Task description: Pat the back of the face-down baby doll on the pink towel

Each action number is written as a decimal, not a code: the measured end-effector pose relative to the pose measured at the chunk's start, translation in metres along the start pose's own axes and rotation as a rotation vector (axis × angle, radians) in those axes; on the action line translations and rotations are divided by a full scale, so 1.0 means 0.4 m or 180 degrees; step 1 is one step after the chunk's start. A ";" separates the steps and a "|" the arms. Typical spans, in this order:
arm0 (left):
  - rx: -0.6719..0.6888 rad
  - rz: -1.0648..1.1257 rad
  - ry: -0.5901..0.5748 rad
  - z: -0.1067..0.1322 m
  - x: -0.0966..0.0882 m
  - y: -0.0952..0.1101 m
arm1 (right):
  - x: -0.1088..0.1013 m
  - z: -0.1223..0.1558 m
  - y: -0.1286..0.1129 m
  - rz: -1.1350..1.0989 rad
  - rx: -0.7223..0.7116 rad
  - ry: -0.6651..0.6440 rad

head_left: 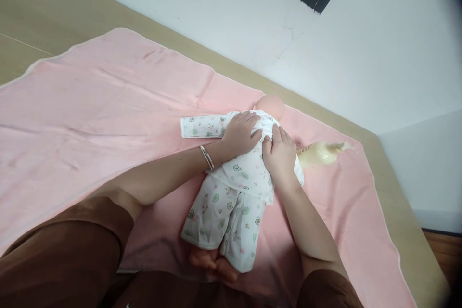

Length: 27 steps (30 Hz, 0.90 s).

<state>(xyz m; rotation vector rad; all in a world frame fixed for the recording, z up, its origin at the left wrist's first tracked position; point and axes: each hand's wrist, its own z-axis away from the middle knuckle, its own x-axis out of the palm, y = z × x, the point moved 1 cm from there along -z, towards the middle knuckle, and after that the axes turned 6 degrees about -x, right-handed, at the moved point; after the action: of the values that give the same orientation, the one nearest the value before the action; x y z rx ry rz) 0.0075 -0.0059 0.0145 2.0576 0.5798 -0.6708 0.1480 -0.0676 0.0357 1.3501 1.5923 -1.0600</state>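
Baby doll: printed white pyjamas, lying lengthwise at frame centre on pink blanket, head upper right, bare feet toward bottom.

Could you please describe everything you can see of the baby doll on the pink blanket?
The baby doll lies on the pink blanket, bald head toward the wall, bare feet toward the person. It wears a white printed top and trousers of soft-looking cloth. One sleeve stretches out sideways. The left hand and right hand both press on its upper body.
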 end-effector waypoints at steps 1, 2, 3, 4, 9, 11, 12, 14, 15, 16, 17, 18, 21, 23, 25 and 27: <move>-0.0037 -0.0061 0.0031 0.003 -0.001 0.002 | -0.003 0.003 -0.006 0.0119 0.0037 0.0004; -0.0075 -0.0130 0.0059 0.006 -0.003 0.005 | -0.007 0.006 -0.010 0.0219 0.0073 0.0005; -0.0104 -0.0195 0.0076 0.008 -0.004 0.007 | -0.010 0.008 -0.014 0.0299 0.0109 0.0007; -0.0119 -0.0243 0.0078 0.009 -0.006 0.009 | -0.013 0.008 -0.017 0.0360 0.0138 0.0000; -0.0039 -0.0215 0.0018 0.005 -0.002 0.005 | -0.017 -0.002 -0.005 0.0256 -0.0037 -0.0165; 0.0031 -0.0172 0.0046 0.002 0.003 -0.001 | -0.013 -0.009 0.009 0.0092 -0.0184 -0.0162; 0.0070 -0.0161 0.0071 0.002 0.006 -0.004 | -0.010 -0.013 0.016 0.0017 -0.0234 -0.0134; 0.0173 -0.0160 0.0114 0.001 0.011 -0.008 | -0.004 -0.023 0.032 -0.0135 -0.0299 -0.0077; 0.0240 -0.0166 0.0133 0.001 0.012 -0.009 | -0.002 -0.028 0.039 -0.0214 -0.0329 -0.0057; 0.0315 -0.0174 0.0159 0.001 0.013 -0.010 | -0.001 -0.032 0.044 -0.0287 -0.0354 -0.0047; 0.0389 -0.0189 0.0186 0.001 0.013 -0.010 | -0.002 -0.036 0.048 -0.0344 -0.0369 -0.0047; 0.0451 -0.0210 0.0213 0.001 0.013 -0.009 | -0.004 -0.037 0.048 -0.0375 -0.0373 -0.0054; 0.0526 -0.0299 0.0283 0.004 0.008 -0.006 | -0.016 -0.024 0.026 -0.0252 -0.0361 -0.0063; 0.0498 -0.0373 0.0272 0.007 0.003 -0.001 | -0.026 -0.003 -0.001 -0.0027 -0.0312 -0.0072; 0.0437 -0.0470 0.0212 0.010 -0.002 0.004 | -0.032 0.018 -0.025 0.0172 -0.0253 -0.0169; 0.0320 -0.0552 0.0159 0.012 -0.006 0.009 | -0.035 0.030 -0.037 0.0211 -0.0197 -0.0325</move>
<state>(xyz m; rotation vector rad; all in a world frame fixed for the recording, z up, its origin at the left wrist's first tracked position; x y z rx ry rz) 0.0069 -0.0121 0.0157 2.1391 0.7741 -0.7643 0.1355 -0.0848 0.0461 1.2786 1.4840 -1.0156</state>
